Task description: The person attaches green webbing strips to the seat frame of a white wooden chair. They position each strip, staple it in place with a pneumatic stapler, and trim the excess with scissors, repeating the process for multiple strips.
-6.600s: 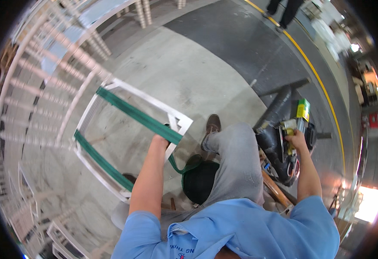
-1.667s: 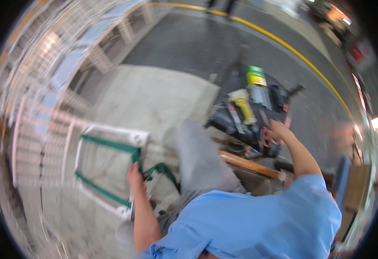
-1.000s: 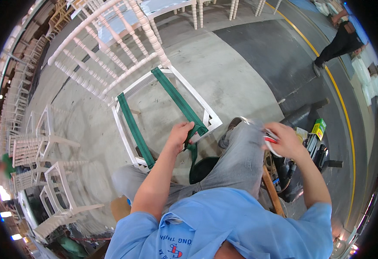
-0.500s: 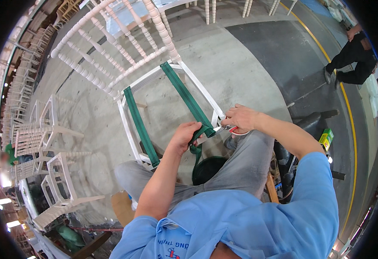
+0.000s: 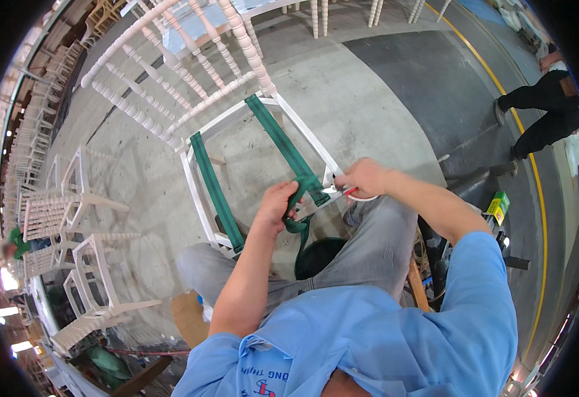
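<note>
A white chair frame [image 5: 197, 192] with a spindle back stands before me, its seat open. Two green webbing straps [image 5: 277, 142] run from the back rail to the front rail. My left hand [image 5: 279, 204] is closed on a loose length of green webbing [image 5: 296, 225] by the front end of the right strap. The tail of this webbing hangs down between my knees. My right hand [image 5: 365, 178] grips scissors [image 5: 348, 192] with red and white handles. Their blades lie at the right strap's front end; whether they are apart cannot be made out.
A dark round container [image 5: 319, 258] sits between my legs. Unfinished white chairs [image 5: 94, 278] are at the left. A green and yellow box [image 5: 498, 206] rests at my right, beside dark equipment. Another person [image 5: 544, 109] is on the walkway at the far right.
My left hand has lifted the loose webbing slightly up from the front rail, and the scissors' blades have shifted at the strap's end. The person at the far right has taken a stride.
</note>
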{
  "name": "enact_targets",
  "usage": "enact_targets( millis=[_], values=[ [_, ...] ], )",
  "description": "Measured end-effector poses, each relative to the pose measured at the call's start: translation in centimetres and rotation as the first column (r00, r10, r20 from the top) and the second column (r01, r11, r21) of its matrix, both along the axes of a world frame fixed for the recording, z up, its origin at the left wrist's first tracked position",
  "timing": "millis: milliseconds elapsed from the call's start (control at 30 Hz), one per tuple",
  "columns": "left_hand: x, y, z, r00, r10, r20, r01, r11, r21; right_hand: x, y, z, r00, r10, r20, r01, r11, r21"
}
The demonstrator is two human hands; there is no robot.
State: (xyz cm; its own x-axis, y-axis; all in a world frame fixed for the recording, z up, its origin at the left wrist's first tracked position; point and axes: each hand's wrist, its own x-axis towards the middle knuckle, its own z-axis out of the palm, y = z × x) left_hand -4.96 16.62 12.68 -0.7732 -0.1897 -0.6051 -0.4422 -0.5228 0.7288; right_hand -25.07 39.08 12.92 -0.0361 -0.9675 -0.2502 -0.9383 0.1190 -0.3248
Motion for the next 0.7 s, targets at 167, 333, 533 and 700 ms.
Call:
enact_targets(
  millis=[167,333,533,700],
  values=[
    [4.8,-0.8,-2.3,0.982,0.13,0.136,-0.101,0.974,-0.204,1.3,6.6,3.7,0.827,-0.536,0.168,0.561,0.782,-0.27],
    [6.3,3.8,-7.3,0.979,0.107,0.176,-0.037,0.932,-0.361,8.0,19.8,6.1,0.373,-0.897,0.236,0.911,0.307,-0.275],
    [4.3,6.3,-10.3,0.986,0.137,-0.09,-0.162,0.904,-0.397,19.2,33.4,6.3,-0.133,-0.983,0.126,0.929,-0.168,-0.33],
    [3.8,7.0,-6.4,0.983,0.171,0.068,-0.137,0.925,-0.356,25.1,39.8,4.5,-0.271,-0.958,-0.098,0.924,-0.23,-0.304]
  ],
)
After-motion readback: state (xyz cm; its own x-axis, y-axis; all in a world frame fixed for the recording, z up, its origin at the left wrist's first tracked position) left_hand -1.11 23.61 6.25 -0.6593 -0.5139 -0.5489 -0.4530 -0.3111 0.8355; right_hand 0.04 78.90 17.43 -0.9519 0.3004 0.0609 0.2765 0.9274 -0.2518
